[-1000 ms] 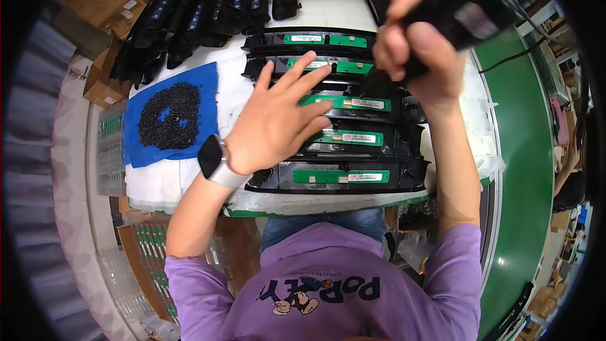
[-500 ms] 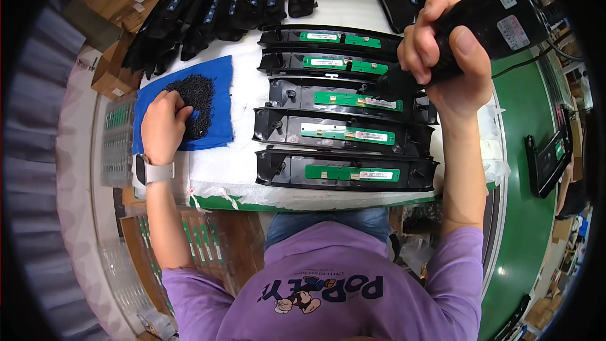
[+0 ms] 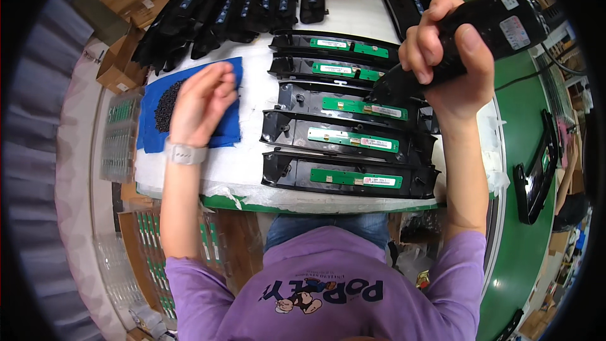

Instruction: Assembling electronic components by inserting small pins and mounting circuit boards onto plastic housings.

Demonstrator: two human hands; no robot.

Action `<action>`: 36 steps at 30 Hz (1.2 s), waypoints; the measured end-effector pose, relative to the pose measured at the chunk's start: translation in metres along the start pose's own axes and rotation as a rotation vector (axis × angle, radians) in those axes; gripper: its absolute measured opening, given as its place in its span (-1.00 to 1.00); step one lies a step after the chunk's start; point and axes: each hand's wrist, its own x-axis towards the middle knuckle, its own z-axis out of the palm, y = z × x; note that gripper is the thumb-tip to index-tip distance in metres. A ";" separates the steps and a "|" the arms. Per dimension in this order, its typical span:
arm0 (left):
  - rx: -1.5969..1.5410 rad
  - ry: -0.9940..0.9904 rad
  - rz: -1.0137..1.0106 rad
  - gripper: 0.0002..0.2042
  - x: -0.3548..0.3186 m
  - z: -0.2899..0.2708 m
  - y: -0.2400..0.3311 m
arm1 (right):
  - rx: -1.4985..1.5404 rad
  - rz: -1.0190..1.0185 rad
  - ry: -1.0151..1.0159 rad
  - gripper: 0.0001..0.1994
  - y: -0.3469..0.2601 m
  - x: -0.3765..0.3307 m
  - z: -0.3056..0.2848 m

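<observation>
The black electric screwdriver (image 3: 467, 38) sits in the right hand (image 3: 445, 57), whose fingers are wrapped fully round its body, thumb on top; its long axis slants from upper right down to lower left, and its tip comes down at the right end of the third black plastic housing (image 3: 350, 106) in a column of five lying side by side on the white bench top (image 3: 252, 98). Each housing runs left to right and carries a narrow green circuit board (image 3: 363, 108) with a small white label strip along it. The left hand (image 3: 199, 104) is well apart from the tool, over toward the left on the blue cloth (image 3: 224, 132), next to a heap of small black screws (image 3: 167, 104); its fingers are loosely curled with the tips drawn together, but whether they pinch a screw I cannot tell. So the right hand is the nearer one to the housings, and the screws lie to the left of them, under the left hand. A pale watch (image 3: 184, 153) bands the left wrist. Beyond the column, more black housings (image 3: 227, 6) lie fanned at the far edge. Brown cardboard boxes (image 3: 117, 66) stand at the far left, one with a white square label. On the green conveyor (image 3: 524, 233) to the right lies another black part (image 3: 536, 177). A white rectangular sticker sits on the screwdriver's body.
</observation>
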 end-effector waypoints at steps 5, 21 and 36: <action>-0.107 -0.225 -0.151 -0.84 0.015 0.065 -0.032 | 0.191 -0.055 -0.095 -0.55 -0.012 0.020 0.009; 0.064 -0.284 -0.136 -0.83 0.006 0.099 -0.049 | 0.334 -0.215 -0.166 -0.54 -0.008 0.021 0.005; 0.186 -0.302 -0.133 -0.83 -0.002 0.096 -0.046 | 0.417 -0.135 -0.101 -0.58 -0.003 0.021 0.010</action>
